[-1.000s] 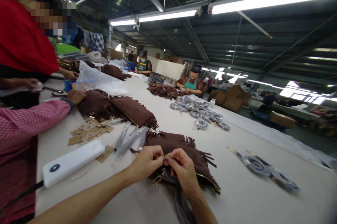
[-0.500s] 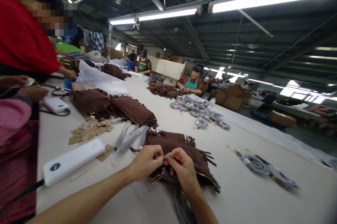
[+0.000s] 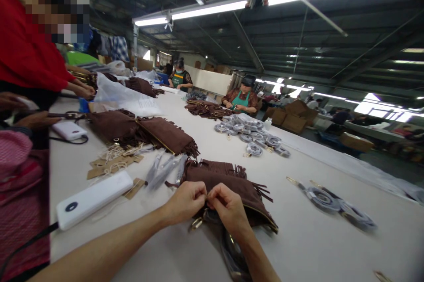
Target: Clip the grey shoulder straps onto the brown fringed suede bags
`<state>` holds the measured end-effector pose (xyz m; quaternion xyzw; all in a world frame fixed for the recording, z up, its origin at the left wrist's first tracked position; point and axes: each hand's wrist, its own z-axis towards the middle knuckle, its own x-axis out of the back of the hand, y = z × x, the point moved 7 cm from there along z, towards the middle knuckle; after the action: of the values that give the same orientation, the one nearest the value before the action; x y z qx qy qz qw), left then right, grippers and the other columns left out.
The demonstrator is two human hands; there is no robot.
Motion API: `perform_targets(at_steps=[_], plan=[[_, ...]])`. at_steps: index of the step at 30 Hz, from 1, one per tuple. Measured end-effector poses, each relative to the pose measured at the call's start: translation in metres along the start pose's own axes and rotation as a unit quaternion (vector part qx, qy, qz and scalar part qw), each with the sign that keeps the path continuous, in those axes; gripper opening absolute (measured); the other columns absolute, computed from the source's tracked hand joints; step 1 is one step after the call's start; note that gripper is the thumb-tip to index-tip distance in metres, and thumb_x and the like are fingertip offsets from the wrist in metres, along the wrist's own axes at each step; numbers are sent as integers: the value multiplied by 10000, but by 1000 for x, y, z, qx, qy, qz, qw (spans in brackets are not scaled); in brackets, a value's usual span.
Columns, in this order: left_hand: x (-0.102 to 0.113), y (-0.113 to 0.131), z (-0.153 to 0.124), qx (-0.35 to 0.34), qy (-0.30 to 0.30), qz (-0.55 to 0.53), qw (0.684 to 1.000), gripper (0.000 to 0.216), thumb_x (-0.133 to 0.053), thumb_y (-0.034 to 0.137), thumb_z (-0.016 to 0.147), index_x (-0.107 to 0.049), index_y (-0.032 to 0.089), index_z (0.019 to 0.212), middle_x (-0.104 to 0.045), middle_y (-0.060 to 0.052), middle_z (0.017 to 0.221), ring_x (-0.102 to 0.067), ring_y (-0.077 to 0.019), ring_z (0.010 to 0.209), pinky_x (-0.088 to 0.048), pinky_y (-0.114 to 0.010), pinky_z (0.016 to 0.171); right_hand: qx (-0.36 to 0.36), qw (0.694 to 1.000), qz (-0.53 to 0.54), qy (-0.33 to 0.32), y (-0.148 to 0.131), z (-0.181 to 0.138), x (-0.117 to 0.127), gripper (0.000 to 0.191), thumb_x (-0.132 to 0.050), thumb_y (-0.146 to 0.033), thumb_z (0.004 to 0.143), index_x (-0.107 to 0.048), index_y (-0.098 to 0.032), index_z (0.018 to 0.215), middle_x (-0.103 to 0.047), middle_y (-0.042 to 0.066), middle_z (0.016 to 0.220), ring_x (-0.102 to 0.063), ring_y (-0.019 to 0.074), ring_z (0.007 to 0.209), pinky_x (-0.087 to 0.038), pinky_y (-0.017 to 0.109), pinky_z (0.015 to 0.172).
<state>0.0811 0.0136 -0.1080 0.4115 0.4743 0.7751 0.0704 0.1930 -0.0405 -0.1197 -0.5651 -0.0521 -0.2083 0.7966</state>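
Observation:
A brown fringed bag (image 3: 236,187) with a gold zipper lies on the table, directly beyond and under my hands. My left hand (image 3: 189,201) is closed in a pinch over the bag's near left part. Its fingertips almost touch those of my right hand (image 3: 228,208), which pinches too. What sits between the fingers is too small and hidden to name. A gold clasp (image 3: 196,223) shows just below them. Partly behind my right wrist, a plastic-wrapped strap (image 3: 228,253) lies at the bag's near edge.
More brown fringed bags (image 3: 168,134) lie at the left, near tags (image 3: 114,162) with strings. A white power bank (image 3: 94,200) rests by my left forearm. Coiled wrapped straps (image 3: 255,134) are piled farther off, with two more coils (image 3: 321,198) at right. Co-workers stand left and at the back.
My hands stay pinched together at almost the same spot. The gold clasp below them shows more plainly, and the wrapped strap under my right wrist has shifted slightly. The view has moved a little.

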Motion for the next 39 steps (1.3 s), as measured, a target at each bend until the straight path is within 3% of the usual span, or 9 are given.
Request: perform_targets(at_steps=[6,10,15,19,21,25,31,36,39], plan=[[-6,-7,7,10,3,9,1000,144,-433,115,713,-549,151,636,-524,33,597,-454,-108,588,-290,-207,534,-12,1000,-20,11,1,3,0,114,-541,-224,806,-520,-211,694,-531,-46,614,-511,121,572,-425,224,547],[-1,-7,11,-1,-58,-46,997,147,-462,188,765,-591,148,706,-530,28,638,-459,-114,620,-329,-204,559,-36,993,-116,0,-28,2,14,105,-482,-206,832,-571,-217,886,-622,-2,773,-598,155,661,-473,255,590],[14,-1,1,-71,-119,32,990,185,-615,255,696,-615,179,864,-561,5,859,-504,-143,754,-386,-221,651,-103,883,-449,-88,-42,-43,22,104,-631,-305,753,-618,-228,821,-645,52,888,-620,249,843,-464,343,732],[9,-6,-6,-90,-142,178,970,371,-647,168,616,-557,185,976,-549,-32,992,-519,-203,894,-407,-281,758,-169,816,-538,-131,-3,-92,24,572,-767,-199,519,-605,-209,1067,-504,185,1329,-559,377,1086,-490,404,793],[8,-10,-4,-84,-131,195,968,240,-540,92,669,-547,180,892,-565,-41,950,-531,-198,887,-408,-292,779,-114,826,-538,-127,3,-102,29,450,-688,-143,576,-604,-223,1011,-512,158,1326,-579,320,1060,-488,377,824],[18,-5,4,-105,-57,150,981,198,-411,28,707,-510,188,768,-576,-34,841,-540,-177,833,-415,-279,770,5,854,-515,-78,-24,-100,44,221,-569,-69,631,-519,-231,772,-621,30,853,-601,193,773,-482,271,687],[36,12,2,-173,20,88,981,232,-369,30,730,-515,188,819,-559,-39,876,-518,-178,858,-411,-289,781,204,803,-560,-13,-71,-94,4,171,-553,-71,727,-492,-231,736,-598,14,744,-556,211,699,-434,306,622],[41,17,0,-183,0,73,980,209,-359,59,772,-516,188,823,-548,-35,878,-511,-176,848,-407,-290,772,58,853,-519,11,-46,-71,-18,135,-621,-100,737,-542,-209,746,-644,19,756,-603,206,712,-439,284,610],[44,19,-1,-178,-18,74,981,180,-369,82,788,-516,185,803,-546,-32,859,-512,-173,832,-400,-283,756,-52,845,-532,-16,-17,-50,-5,106,-594,-107,794,-622,-206,819,-691,51,832,-647,232,802,-480,311,692]])
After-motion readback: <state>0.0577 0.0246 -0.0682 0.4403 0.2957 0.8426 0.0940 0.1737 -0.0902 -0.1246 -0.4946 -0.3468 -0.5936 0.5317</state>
